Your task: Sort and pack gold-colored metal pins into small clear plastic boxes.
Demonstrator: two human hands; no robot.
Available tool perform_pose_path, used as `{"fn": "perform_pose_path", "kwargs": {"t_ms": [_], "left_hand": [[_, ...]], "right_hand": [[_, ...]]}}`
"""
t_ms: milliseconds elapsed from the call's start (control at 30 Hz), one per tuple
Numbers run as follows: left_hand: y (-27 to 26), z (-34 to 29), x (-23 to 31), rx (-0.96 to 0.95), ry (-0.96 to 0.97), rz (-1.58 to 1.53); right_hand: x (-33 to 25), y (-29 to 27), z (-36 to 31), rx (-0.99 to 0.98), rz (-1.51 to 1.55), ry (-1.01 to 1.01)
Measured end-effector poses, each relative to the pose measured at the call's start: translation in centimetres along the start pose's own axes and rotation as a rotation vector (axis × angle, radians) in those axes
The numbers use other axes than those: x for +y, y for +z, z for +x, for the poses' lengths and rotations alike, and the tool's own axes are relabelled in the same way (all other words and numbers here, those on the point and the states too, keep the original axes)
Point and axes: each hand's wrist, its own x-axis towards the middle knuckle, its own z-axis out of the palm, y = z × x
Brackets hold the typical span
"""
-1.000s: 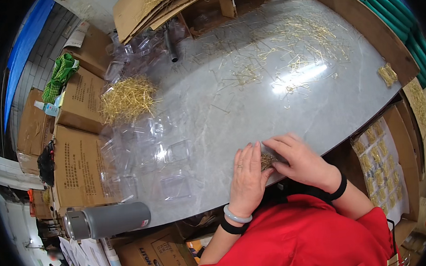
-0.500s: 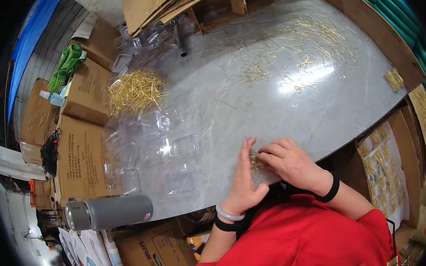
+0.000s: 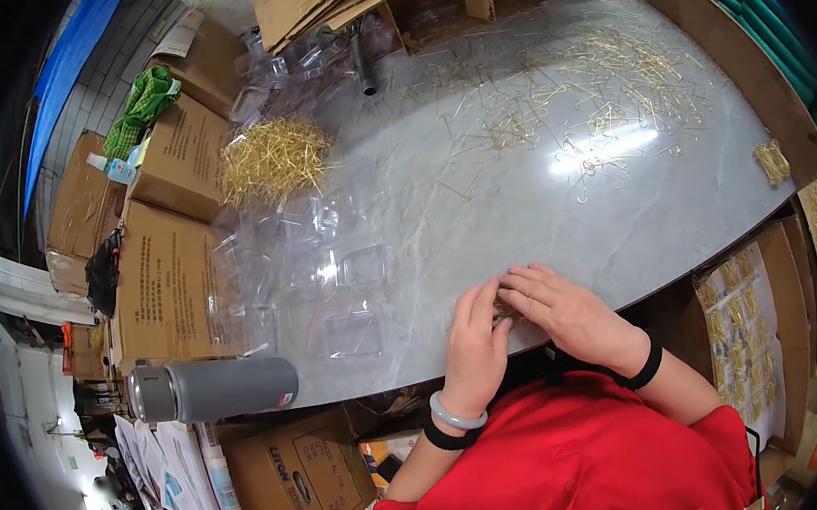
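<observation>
My left hand point(image 3: 475, 350) and my right hand point(image 3: 572, 317) meet at the table's near edge. Between them is a small bunch of gold wire hooks point(image 3: 502, 310), mostly hidden by my fingers. The left fingers press together along its left side with the thumb bent in. My right fingers curl over it from the other side. Thin gold wire hooks point(image 3: 624, 79) lie scattered across the far right of the grey table point(image 3: 463, 223). A dense heap of gold wire point(image 3: 274, 160) sits at the left, behind clear plastic boxes point(image 3: 353, 335).
A grey bottle point(image 3: 233, 386) lies on its side at the front left. Cardboard boxes point(image 3: 169, 281) line the left edge. A compact gold bundle point(image 3: 772, 163) rests by the right rim. Below it, an open carton point(image 3: 781, 324) holds rows of similar bundles. A dark tube point(image 3: 363, 67) juts out at the back.
My left hand has turned from upright and flat to bent fingers closing round the bunch, its thumb drawn in. My right hand stays over the bunch. The whole view has shifted slightly.
</observation>
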Motion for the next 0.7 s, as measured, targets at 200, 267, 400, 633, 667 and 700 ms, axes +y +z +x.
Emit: {"fn": "perform_pose_path", "kwargs": {"t_ms": [200,267,400,633,667,700], "left_hand": [[-1.6,-0.2,0.6,-0.050,0.102,0.136],[-2.0,0.3,0.2,-0.096,0.150,0.169],[-1.5,1.2,0.0,-0.242,0.169,0.213],[1.2,2.1,-0.1,-0.213,0.271,0.298],[1.1,1.9,-0.5,-0.208,0.238,0.250],[1.2,1.8,-0.7,-0.201,0.203,0.202]], "right_hand": [[1.0,-0.5,-0.2,0.002,0.090,0.000],[1.4,-0.4,-0.6,0.045,0.354,0.046],[1.4,-1.8,-1.1,0.034,0.439,0.109],[1.9,-2.2,-1.9,0.050,0.315,0.166],[2.0,-2.1,-2.0,0.063,0.290,0.171],[2.0,-2.0,-2.1,0.065,0.287,0.176]]}}
